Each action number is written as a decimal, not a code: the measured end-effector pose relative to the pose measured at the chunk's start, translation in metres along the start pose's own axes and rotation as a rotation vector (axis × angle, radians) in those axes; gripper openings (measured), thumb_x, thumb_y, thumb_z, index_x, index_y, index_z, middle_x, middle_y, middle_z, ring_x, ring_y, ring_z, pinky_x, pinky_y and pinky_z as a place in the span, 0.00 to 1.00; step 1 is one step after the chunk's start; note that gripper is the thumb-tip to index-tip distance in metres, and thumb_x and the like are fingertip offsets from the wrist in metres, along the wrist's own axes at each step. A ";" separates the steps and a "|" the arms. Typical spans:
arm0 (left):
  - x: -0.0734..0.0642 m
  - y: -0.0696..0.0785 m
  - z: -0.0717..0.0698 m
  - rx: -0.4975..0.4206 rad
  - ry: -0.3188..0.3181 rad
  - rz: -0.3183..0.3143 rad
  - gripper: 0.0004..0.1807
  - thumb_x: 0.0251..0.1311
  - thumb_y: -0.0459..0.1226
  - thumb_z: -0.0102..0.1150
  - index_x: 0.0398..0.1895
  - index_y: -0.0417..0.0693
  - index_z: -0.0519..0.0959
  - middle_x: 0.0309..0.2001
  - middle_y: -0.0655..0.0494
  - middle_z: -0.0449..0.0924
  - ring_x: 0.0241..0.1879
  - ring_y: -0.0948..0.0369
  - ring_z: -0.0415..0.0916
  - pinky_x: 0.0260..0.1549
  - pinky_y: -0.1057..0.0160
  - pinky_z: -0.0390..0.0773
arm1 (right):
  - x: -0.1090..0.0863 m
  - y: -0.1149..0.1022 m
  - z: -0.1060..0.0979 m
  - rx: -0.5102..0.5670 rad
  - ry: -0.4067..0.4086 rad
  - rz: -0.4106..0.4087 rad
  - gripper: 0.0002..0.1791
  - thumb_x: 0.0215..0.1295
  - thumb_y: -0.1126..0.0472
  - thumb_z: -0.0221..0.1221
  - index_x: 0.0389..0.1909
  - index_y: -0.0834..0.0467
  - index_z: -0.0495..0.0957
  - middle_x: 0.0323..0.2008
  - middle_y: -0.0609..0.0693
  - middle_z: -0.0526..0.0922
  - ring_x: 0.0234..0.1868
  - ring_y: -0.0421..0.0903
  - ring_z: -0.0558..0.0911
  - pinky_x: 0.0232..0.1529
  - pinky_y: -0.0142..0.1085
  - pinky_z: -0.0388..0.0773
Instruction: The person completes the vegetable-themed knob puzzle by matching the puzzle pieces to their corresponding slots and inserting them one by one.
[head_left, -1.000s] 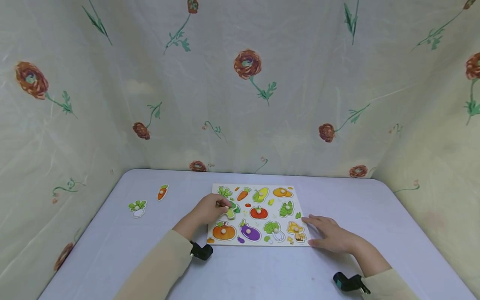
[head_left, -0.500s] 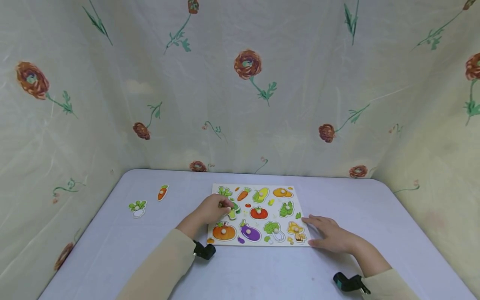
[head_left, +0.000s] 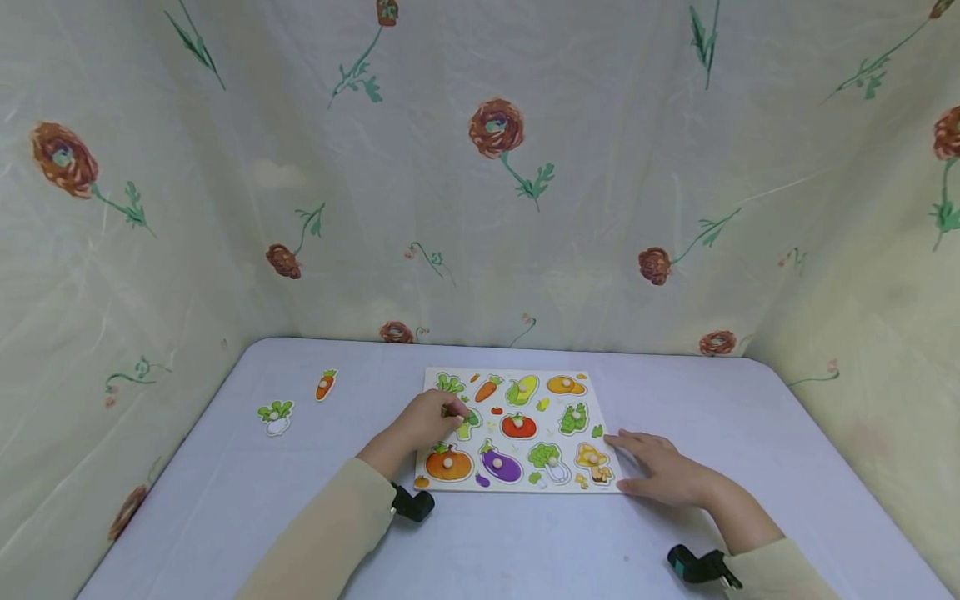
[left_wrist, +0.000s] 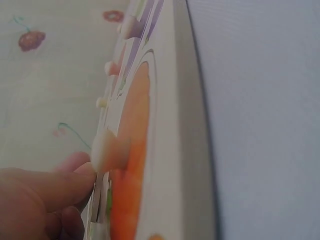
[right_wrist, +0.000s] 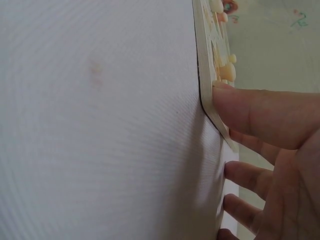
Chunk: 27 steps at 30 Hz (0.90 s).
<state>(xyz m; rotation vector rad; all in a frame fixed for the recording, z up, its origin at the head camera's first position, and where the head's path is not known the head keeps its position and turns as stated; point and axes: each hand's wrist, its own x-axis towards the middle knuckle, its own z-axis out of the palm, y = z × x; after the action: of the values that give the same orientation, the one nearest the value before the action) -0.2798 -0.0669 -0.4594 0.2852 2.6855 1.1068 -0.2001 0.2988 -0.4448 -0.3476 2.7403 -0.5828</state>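
Note:
In the head view my left hand (head_left: 423, 423) pinches the broccoli puzzle piece (head_left: 468, 425) over the left middle of the white vegetable puzzle board (head_left: 517, 490). The left wrist view shows the thumb and fingertips (left_wrist: 82, 180) together at a thin piece edge, just past the pumpkin piece's knob (left_wrist: 107, 152). Whether the broccoli lies flush in its recess cannot be told. My right hand (head_left: 663, 471) rests at the board's right edge, fingers spread. Its thumb (right_wrist: 250, 110) touches the board's corner in the right wrist view, while other fingertips touch the tablecloth.
Left of the board lie a loose carrot piece (head_left: 325, 385) and a white-and-green turnip-like piece (head_left: 275, 418). Tomato (head_left: 518, 427), eggplant (head_left: 500, 463) and mushroom (head_left: 594, 463) pieces with knobs sit on the board. A flowered curtain (head_left: 577, 208) surrounds the white table (head_left: 525, 550).
My left hand has shifted slightly right with the broccoli piece, which now lines up more closely with its place on the board. The right hand stays still.

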 end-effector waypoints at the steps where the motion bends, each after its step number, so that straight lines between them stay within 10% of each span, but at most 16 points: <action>1: 0.000 0.000 0.000 0.000 0.000 0.000 0.06 0.68 0.36 0.59 0.40 0.55 0.84 0.42 0.58 0.80 0.44 0.58 0.73 0.52 0.57 0.78 | 0.000 0.000 0.000 0.000 0.000 -0.001 0.41 0.61 0.45 0.65 0.73 0.55 0.64 0.74 0.69 0.57 0.73 0.74 0.53 0.67 0.73 0.54; 27: -0.001 -0.003 0.004 -0.052 0.014 -0.007 0.05 0.67 0.36 0.60 0.40 0.55 0.83 0.42 0.59 0.80 0.44 0.59 0.73 0.53 0.57 0.78 | 0.001 0.000 0.000 0.008 -0.010 0.014 0.41 0.61 0.46 0.65 0.73 0.54 0.64 0.74 0.68 0.57 0.73 0.73 0.53 0.67 0.72 0.55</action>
<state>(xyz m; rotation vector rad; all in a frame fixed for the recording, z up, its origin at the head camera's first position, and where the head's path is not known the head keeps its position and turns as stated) -0.2780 -0.0665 -0.4645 0.2602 2.6628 1.1794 -0.2006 0.2984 -0.4445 -0.3282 2.7281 -0.5871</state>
